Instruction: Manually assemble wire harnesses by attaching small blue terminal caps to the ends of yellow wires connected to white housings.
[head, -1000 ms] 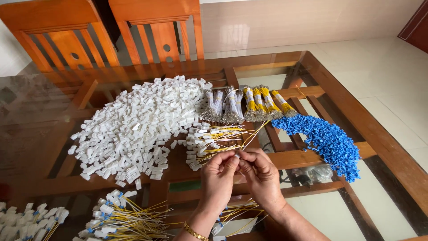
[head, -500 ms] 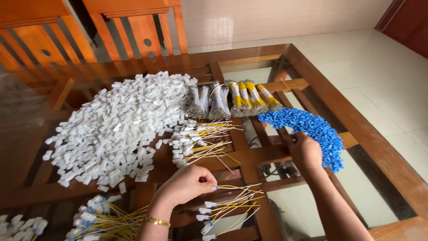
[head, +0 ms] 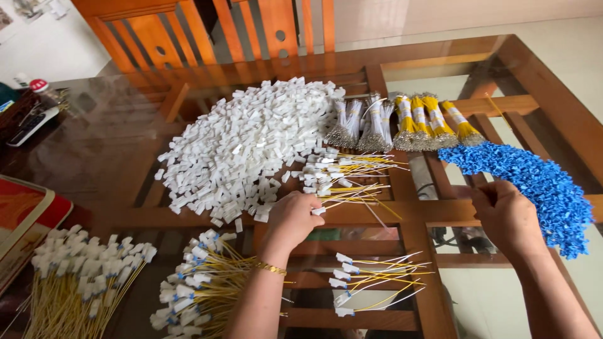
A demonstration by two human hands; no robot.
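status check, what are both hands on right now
Left hand pinching a white connector at the white pile. Right hand at the blue pile. Nothing in the way.

Two orange wooden chairs [head: 188,31] stand at the top of the frame, a remote control [head: 31,125] at left, and a red tin [head: 25,220] below it.

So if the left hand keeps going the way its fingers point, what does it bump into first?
Probably the big pile of small white plastic pieces. The left hand already has its fingertips at the pile's near edge, beside the loose yellow wires.
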